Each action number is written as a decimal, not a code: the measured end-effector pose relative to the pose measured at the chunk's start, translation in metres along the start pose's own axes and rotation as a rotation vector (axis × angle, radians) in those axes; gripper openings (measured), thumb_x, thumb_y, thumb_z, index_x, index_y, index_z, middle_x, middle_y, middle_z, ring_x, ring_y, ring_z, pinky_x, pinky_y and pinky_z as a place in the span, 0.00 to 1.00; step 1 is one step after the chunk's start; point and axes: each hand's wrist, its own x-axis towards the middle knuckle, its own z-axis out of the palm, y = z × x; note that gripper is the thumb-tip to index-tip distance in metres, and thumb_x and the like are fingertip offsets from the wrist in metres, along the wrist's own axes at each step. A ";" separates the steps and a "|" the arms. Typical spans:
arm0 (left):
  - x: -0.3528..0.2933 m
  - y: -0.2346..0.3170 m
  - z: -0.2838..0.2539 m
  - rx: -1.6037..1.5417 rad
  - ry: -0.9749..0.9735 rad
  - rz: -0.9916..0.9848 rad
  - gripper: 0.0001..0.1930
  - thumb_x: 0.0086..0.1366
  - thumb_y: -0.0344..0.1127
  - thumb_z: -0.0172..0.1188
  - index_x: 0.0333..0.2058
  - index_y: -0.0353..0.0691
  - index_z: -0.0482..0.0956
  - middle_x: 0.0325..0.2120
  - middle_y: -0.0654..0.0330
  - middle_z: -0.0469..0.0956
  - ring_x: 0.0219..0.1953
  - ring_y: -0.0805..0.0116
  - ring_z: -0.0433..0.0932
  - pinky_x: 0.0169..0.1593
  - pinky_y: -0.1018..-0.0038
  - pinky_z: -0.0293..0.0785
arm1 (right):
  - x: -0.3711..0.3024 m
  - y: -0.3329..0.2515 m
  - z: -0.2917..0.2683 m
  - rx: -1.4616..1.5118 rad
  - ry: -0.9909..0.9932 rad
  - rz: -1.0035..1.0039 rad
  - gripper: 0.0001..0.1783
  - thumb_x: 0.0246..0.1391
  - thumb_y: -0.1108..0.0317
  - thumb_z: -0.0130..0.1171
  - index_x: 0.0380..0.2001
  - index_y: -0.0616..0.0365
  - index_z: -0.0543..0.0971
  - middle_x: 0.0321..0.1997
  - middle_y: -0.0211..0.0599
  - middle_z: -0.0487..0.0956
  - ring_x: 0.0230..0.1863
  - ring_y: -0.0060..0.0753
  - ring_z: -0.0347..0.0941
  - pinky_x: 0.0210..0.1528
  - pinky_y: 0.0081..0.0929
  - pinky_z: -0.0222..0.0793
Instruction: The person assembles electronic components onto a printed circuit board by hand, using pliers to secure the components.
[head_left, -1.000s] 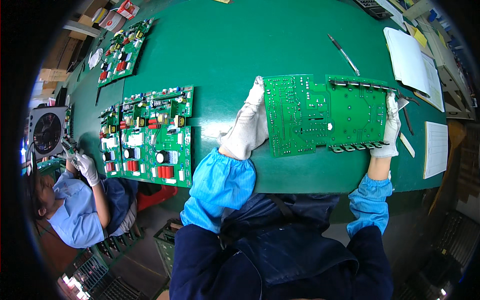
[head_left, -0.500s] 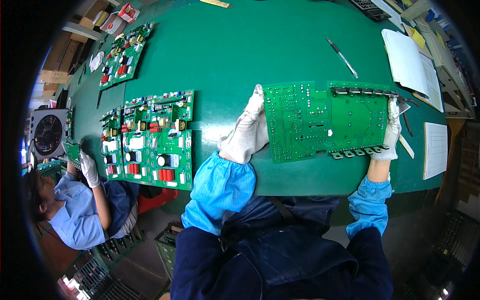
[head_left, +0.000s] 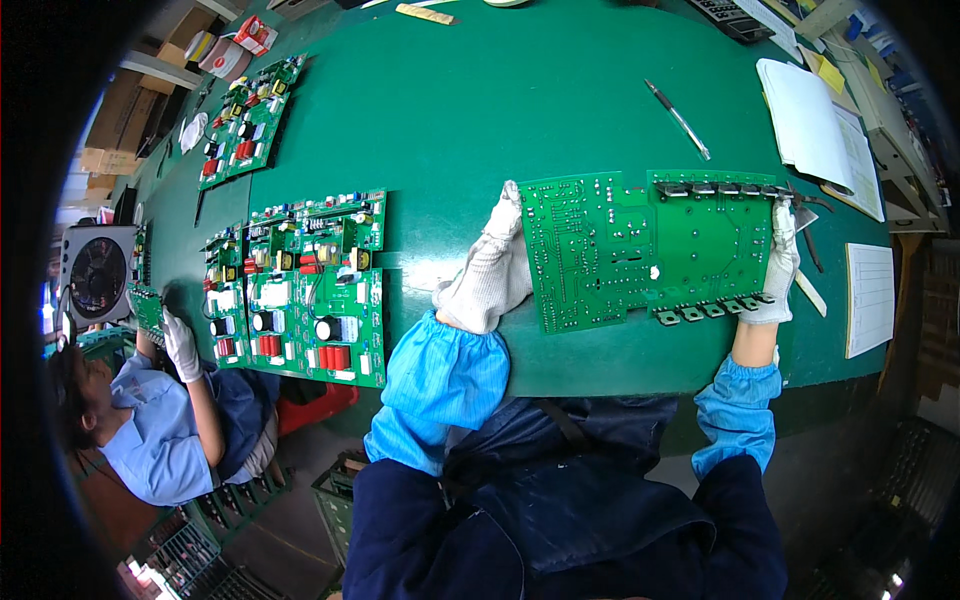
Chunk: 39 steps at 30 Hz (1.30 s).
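A large green circuit board is held up over the table between my two gloved hands, its solder side facing me. Rows of black metal-tabbed components stick out along its upper and lower edges at the right part. My left hand, in a white knit glove, grips the board's left edge. At the right edge, my right hand, gloved too, has its fingers closed round the board; some fingers are hidden behind it. Left of my left hand, several populated circuit boards lie component side up.
Another populated board lies at the far left. Beyond my board are a pen and papers; pliers and a printed sheet lie at right. A co-worker sits at left holding a small board, beside a fan.
The view has shifted slightly. Both hands keep their grip on the circuit board, which shows the same side and sits marginally lower in the picture.
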 end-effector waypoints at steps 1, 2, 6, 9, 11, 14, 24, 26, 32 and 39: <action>0.000 -0.002 0.001 0.018 0.032 0.018 0.27 0.67 0.53 0.49 0.56 0.40 0.65 0.54 0.56 0.67 0.56 0.61 0.67 0.58 0.58 0.65 | 0.000 0.000 -0.001 0.003 0.002 0.002 0.17 0.60 0.61 0.53 0.48 0.57 0.75 0.43 0.33 0.79 0.40 0.25 0.77 0.40 0.22 0.75; 0.000 -0.003 0.003 0.036 0.065 0.036 0.27 0.67 0.54 0.49 0.56 0.40 0.64 0.54 0.56 0.67 0.56 0.61 0.67 0.58 0.58 0.65 | 0.000 0.000 -0.002 0.005 0.004 0.005 0.17 0.60 0.60 0.53 0.48 0.57 0.75 0.44 0.33 0.79 0.41 0.26 0.77 0.40 0.23 0.75; -0.001 0.003 0.012 0.067 0.017 0.022 0.29 0.66 0.54 0.48 0.57 0.40 0.63 0.55 0.55 0.66 0.56 0.60 0.67 0.58 0.58 0.65 | 0.001 0.001 -0.004 0.041 -0.016 0.011 0.17 0.60 0.60 0.52 0.48 0.58 0.75 0.44 0.34 0.79 0.42 0.27 0.77 0.42 0.24 0.75; 0.000 0.003 0.015 0.101 -0.003 0.024 0.30 0.67 0.56 0.47 0.58 0.39 0.62 0.56 0.53 0.66 0.57 0.59 0.67 0.58 0.57 0.65 | 0.000 0.000 0.000 -0.011 -0.023 0.000 0.15 0.61 0.61 0.51 0.47 0.55 0.76 0.42 0.28 0.78 0.41 0.19 0.75 0.41 0.19 0.73; 0.002 0.003 0.021 0.070 -0.040 0.036 0.31 0.67 0.57 0.44 0.59 0.39 0.61 0.56 0.53 0.66 0.56 0.61 0.67 0.58 0.61 0.65 | 0.001 -0.001 0.002 -0.084 0.037 -0.037 0.16 0.59 0.59 0.53 0.45 0.56 0.77 0.40 0.28 0.77 0.37 0.17 0.74 0.38 0.17 0.71; 0.009 0.001 0.026 0.065 0.313 -0.156 0.31 0.68 0.56 0.43 0.59 0.37 0.60 0.56 0.54 0.66 0.56 0.63 0.67 0.60 0.66 0.63 | 0.001 -0.012 0.017 -0.502 -0.004 -0.098 0.17 0.57 0.57 0.56 0.42 0.59 0.77 0.37 0.27 0.76 0.34 0.16 0.71 0.36 0.15 0.66; 0.013 -0.049 -0.049 0.805 0.469 0.358 0.23 0.69 0.50 0.46 0.50 0.33 0.66 0.42 0.61 0.68 0.43 0.76 0.66 0.49 0.76 0.64 | -0.013 -0.026 0.044 -1.113 0.159 -0.495 0.11 0.59 0.68 0.52 0.42 0.61 0.75 0.28 0.31 0.75 0.28 0.18 0.69 0.30 0.17 0.67; 0.008 -0.018 -0.055 0.568 -0.043 0.152 0.23 0.69 0.49 0.46 0.50 0.33 0.66 0.45 0.58 0.67 0.46 0.73 0.66 0.51 0.75 0.64 | -0.032 -0.022 0.071 -1.113 -0.029 -0.640 0.12 0.58 0.69 0.52 0.44 0.60 0.74 0.30 0.33 0.75 0.27 0.21 0.70 0.32 0.19 0.68; 0.009 -0.038 -0.030 0.868 0.413 0.336 0.20 0.70 0.46 0.44 0.44 0.32 0.69 0.35 0.60 0.69 0.38 0.74 0.66 0.43 0.75 0.66 | -0.055 0.015 0.116 -1.099 -0.565 -0.694 0.13 0.50 0.74 0.58 0.41 0.60 0.75 0.30 0.43 0.75 0.29 0.41 0.74 0.31 0.29 0.70; 0.007 -0.026 -0.003 0.959 0.395 0.322 0.18 0.69 0.44 0.44 0.41 0.30 0.68 0.31 0.59 0.69 0.35 0.74 0.65 0.39 0.75 0.65 | -0.051 0.030 0.105 -1.223 -0.587 -1.029 0.15 0.40 0.74 0.64 0.36 0.56 0.78 0.27 0.35 0.71 0.26 0.35 0.71 0.26 0.29 0.67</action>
